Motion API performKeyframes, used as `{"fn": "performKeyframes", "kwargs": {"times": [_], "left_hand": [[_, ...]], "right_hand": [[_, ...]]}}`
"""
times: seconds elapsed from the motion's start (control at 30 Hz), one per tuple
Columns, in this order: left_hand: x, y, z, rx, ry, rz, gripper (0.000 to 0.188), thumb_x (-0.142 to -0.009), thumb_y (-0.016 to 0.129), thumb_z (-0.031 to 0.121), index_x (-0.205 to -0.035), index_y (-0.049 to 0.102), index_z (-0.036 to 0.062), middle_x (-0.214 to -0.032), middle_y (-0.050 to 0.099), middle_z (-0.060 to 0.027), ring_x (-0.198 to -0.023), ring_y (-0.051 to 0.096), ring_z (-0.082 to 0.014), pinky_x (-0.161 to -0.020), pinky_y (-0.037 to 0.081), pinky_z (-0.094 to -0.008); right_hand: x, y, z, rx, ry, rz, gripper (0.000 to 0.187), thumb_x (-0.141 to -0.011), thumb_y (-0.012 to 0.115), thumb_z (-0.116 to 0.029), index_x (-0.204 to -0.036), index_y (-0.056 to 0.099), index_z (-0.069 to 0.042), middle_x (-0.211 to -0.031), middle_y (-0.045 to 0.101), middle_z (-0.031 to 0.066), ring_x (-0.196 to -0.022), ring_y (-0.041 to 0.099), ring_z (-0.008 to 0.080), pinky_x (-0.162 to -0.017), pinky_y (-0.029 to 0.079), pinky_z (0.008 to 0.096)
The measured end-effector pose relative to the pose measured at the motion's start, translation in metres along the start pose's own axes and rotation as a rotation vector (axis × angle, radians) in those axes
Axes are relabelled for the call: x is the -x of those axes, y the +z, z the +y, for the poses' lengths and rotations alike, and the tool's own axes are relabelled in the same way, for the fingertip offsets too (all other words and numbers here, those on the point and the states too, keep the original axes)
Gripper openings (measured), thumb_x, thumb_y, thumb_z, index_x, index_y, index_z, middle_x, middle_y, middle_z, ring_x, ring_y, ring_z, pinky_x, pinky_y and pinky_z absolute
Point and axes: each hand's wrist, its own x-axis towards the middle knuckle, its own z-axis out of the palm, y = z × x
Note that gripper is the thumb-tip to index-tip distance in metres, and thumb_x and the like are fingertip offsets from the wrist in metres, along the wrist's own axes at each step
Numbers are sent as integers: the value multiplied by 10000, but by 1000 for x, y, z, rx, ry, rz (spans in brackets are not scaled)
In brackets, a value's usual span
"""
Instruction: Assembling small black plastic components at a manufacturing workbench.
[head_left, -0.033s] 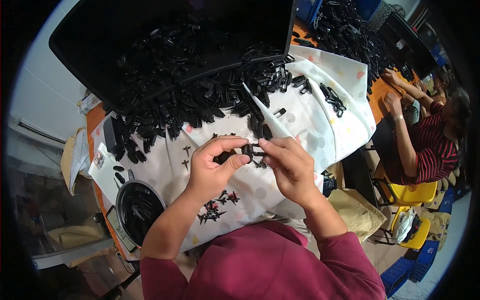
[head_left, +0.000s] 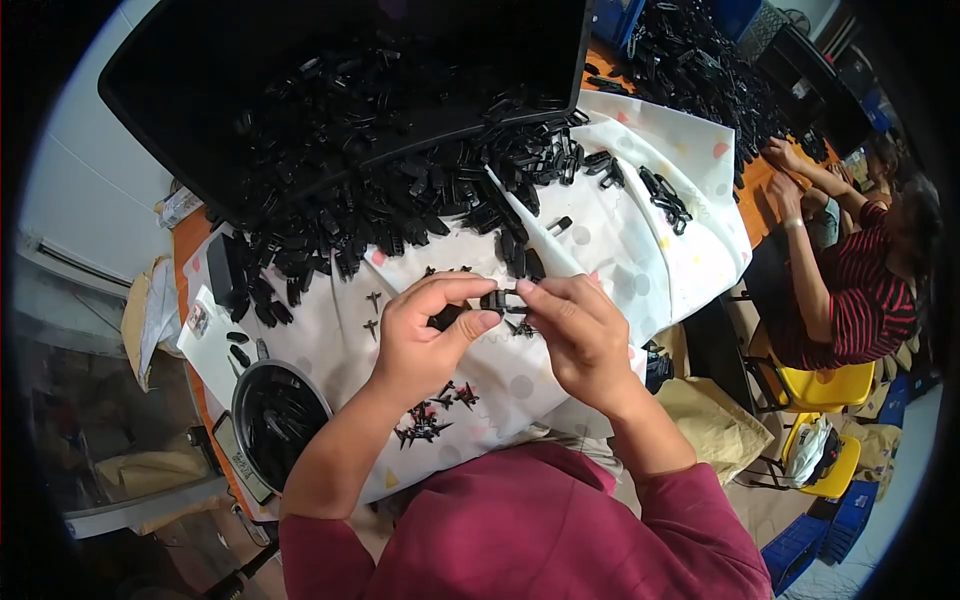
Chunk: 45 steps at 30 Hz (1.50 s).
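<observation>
Over the middle of the cloth-covered table, my left hand pinches a small black plastic part between thumb and fingers. From the other side, the thumb and fingertips of my right hand close on the same part. An open, frame-like portion of it shows between the two hands, while fingers cover the rest. Beneath my left wrist lies a little heap of small pointed black pieces. A couple of similar small pieces are left of my left hand. Beyond both hands spreads a large pile of black plastic parts.
A large black bin lies tipped at the back, parts spilling out. At left stand a round bowl of black parts and a phone-like device. On the right, a co-worker in a striped shirt sits near another pile and yellow stools.
My hands stay in nearly the same place, and the black plastic part has tilted slightly between them. The co-worker's nearer hand has shifted a little farther away.
</observation>
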Motion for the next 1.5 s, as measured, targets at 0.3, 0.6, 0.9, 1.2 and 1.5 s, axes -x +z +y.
{"fn": "performKeyframes", "kwargs": {"times": [0.3, 0.6, 0.9, 1.2, 1.5], "left_hand": [[16, 4, -12, 170, -286, -50, 218, -753, 640, 59, -945, 577, -20, -866, 610, -72, -722, 550, -111, -642, 449, -230], [13, 28, -9, 409, -415, 222, 320, -797, 607, 83, -1094, 526, -5, -967, 593, -62, -693, 514, -54, -619, 424, -177], [11, 13, -37, 799, -535, 225, 191, -821, 577, 139, -977, 544, 34, -906, 596, -65, -588, 501, -65, -504, 425, -180], [-61, -7, -141, 91, -522, 295, 240, -739, 637, 160, -946, 595, 45, -719, 574, -6, -666, 564, -132, -570, 425, -222], [-97, 21, -151, -1224, 129, -210, 134, -691, 547, 83, -817, 591, 73, -911, 561, -57, -677, 585, -268, -594, 476, -358]], "right_hand": [[16, 2, 4, -56, 92, -187, 346, -661, 616, 87, -992, 575, -3, -809, 561, 128, -677, 541, 261, -589, 445, 315], [18, 29, -3, 20, 65, 180, 278, -704, 633, 36, -974, 579, -1, -839, 574, 106, -740, 582, 211, -541, 456, 261], [11, 31, 37, -259, 331, -237, 161, -822, 570, -103, -919, 565, 24, -725, 590, 51, -630, 567, 90, -570, 456, 220], [-15, 6, 173, 697, 166, -369, 182, -717, 551, -97, -891, 588, -56, -890, 580, 106, -874, 532, 288, -722, 457, 351], [-12, 0, 132, 220, 358, 26, 210, -848, 476, -74, -1045, 538, -40, -744, 540, 93, -652, 529, 212, -599, 430, 276]]}}
